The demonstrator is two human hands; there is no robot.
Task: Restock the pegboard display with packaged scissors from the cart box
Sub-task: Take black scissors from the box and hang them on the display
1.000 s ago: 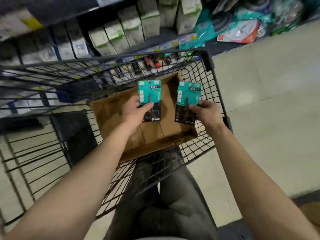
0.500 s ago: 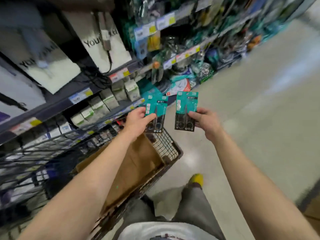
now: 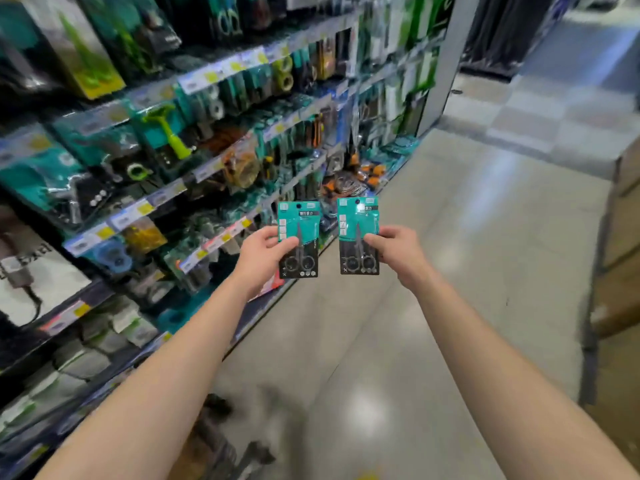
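Observation:
I hold two teal-and-black carded packs of scissors upright in front of me. My left hand [image 3: 264, 258] grips the left scissors pack [image 3: 298, 240] by its left edge, thumb across the front. My right hand [image 3: 398, 253] grips the right scissors pack [image 3: 358, 235] by its right edge. The two packs sit side by side with a small gap between them, over the aisle floor. The display shelving [image 3: 194, 133], full of hanging packaged goods, runs along my left. The cart's dark wire corner [image 3: 221, 441] shows blurred at the bottom, and its box is hard to make out.
Price-tag rails [image 3: 221, 69] line the shelf fronts, with boxed goods low on the left. A shiny tiled aisle floor [image 3: 450, 271] stretches ahead and right. Brown cartons or a fixture [image 3: 620, 258] stand along the right edge. A grey pillar [image 3: 446, 64] ends the shelving.
My view has swung up from the cart to the shelves. Both hands have lifted the scissors packs out of the box and carry them forward at chest height.

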